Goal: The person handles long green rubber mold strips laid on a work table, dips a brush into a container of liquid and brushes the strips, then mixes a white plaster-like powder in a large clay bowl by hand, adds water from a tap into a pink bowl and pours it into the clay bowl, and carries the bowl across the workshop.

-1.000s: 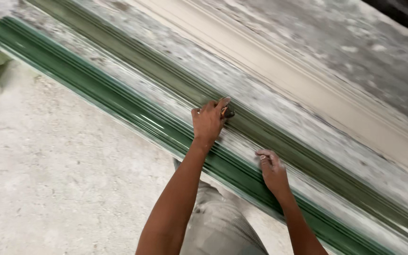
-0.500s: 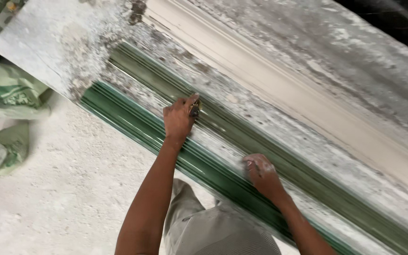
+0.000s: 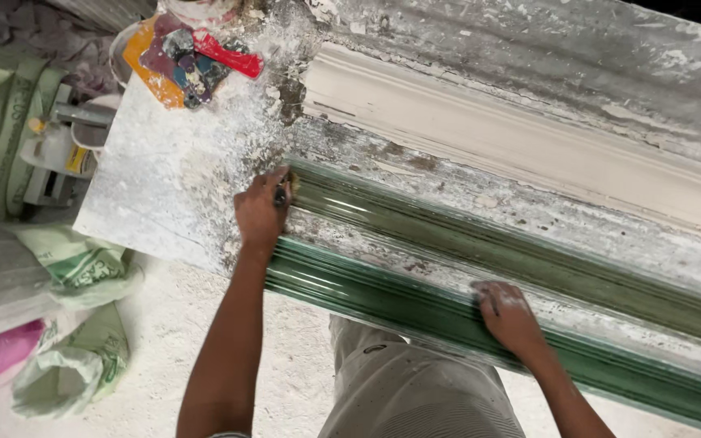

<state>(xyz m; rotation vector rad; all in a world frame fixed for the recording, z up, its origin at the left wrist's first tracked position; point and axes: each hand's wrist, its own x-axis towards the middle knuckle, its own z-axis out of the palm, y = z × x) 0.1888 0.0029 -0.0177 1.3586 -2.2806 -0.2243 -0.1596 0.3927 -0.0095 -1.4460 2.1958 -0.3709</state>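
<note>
Gripping a half-hidden tool (image 3: pixel 280 195), left hand (image 3: pixel 260 212).

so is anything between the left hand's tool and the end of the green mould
Nothing visible. The left hand presses a small dark tool right at the end of the green mould; the right hand rests further along on the crusted strip.

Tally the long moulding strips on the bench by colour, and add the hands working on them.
Green moulding strips: 2, upper green strip and lower green strip
Cream moulding strips: 1, cream strip
Hands: 2, left hand at the upper strip's end, right hand on the lower one
Total: 5
</note>
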